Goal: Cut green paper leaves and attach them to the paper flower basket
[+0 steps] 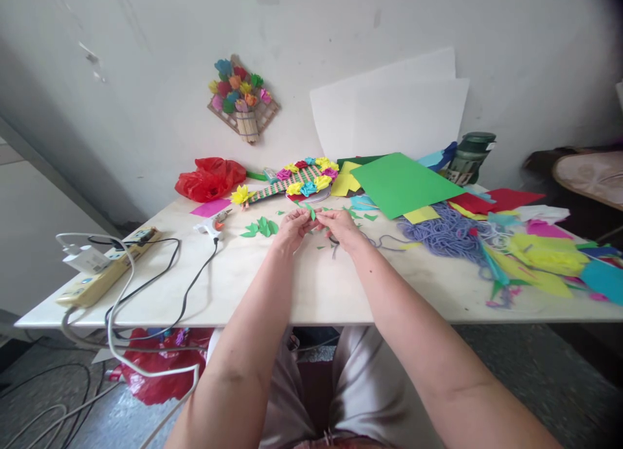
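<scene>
Both hands meet over the middle of the table, pinching a small green paper leaf (312, 212) between them. My left hand (293, 228) is closed on its left side. Closed on the right side is my right hand (341, 227), with its fingertips close to the left ones. A little pile of cut green paper leaves (261, 227) lies just left of my left hand. Green paper scraps (370, 217) are scattered by my right hand. Behind the hands rests a woven guitar-shaped craft (287, 184) edged with paper flowers.
A glue gun (210, 226) with a black cord lies at left, near a power strip (109, 267). Green card (406, 184), purple yarn (445, 235) and colored paper crowd the right. A red plastic bag (210, 178) and a dark green jar (471, 157) stand toward the wall.
</scene>
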Demonstrator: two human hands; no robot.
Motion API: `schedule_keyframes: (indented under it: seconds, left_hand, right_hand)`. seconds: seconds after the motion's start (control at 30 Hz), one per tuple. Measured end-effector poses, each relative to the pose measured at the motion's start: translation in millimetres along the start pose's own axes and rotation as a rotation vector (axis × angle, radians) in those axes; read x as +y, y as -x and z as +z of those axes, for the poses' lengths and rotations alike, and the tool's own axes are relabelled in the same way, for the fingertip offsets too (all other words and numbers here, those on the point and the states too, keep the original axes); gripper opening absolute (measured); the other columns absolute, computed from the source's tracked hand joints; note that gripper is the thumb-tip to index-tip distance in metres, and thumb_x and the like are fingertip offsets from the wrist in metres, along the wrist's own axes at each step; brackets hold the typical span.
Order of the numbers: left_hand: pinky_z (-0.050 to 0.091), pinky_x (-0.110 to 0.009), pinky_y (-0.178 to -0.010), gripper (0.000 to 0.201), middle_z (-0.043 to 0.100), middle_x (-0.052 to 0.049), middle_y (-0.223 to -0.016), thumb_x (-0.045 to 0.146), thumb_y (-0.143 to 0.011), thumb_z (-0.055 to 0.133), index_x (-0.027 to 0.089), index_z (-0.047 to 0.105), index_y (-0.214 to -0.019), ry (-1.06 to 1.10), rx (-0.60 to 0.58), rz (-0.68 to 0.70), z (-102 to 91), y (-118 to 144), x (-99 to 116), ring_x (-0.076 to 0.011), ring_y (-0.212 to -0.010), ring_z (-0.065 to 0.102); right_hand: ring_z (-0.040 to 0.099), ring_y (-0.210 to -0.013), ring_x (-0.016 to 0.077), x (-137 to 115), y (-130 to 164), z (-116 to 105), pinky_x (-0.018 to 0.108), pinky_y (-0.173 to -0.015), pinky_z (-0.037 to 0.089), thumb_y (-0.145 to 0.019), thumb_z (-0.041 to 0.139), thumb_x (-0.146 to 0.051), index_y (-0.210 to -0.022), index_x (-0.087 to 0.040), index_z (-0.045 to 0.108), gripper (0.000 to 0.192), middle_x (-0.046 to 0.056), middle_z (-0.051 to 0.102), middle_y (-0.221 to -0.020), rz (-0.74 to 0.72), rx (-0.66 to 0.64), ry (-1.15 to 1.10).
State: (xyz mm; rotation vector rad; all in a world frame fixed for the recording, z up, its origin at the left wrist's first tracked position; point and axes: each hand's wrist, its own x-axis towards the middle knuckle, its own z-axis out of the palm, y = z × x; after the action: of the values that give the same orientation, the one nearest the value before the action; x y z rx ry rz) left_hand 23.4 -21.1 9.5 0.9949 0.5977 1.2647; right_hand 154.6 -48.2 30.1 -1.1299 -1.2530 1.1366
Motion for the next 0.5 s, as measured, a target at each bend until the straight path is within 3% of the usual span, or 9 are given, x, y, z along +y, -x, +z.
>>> schedule_keyframes:
  seconds: [0.27,0.5]
  left_hand:
    - [0.052,-0.028,-0.075,0.020,0.070,-0.007,-0.084,0.021,-0.065,0.075,0.015,0.057,-0.068,-0.008,-0.001,-0.001,2.3,0.4,-0.2,-0.0159,-0.077,0.067]
    - [0.049,-0.024,-0.065,0.024,0.066,-0.004,-0.072,0.028,-0.062,0.078,0.014,0.061,-0.071,-0.047,-0.065,0.000,2.3,0.2,-3.2,-0.0117,-0.061,0.062]
  right_hand:
    - [0.057,-0.047,0.0092,2.4,-2.1,0.9,0.016,-0.034,0.033,-0.071,0.064,-0.012,-0.068,-0.013,0.066,0.004,0.002,0.066,-0.059,0.003,0.028,-0.039]
    - [0.059,-0.049,0.0115,8.3,-7.1,3.4,0.018,-0.037,0.034,-0.072,0.061,-0.018,-0.070,-0.014,0.065,0.006,0.003,0.068,-0.062,-0.002,0.088,0.074]
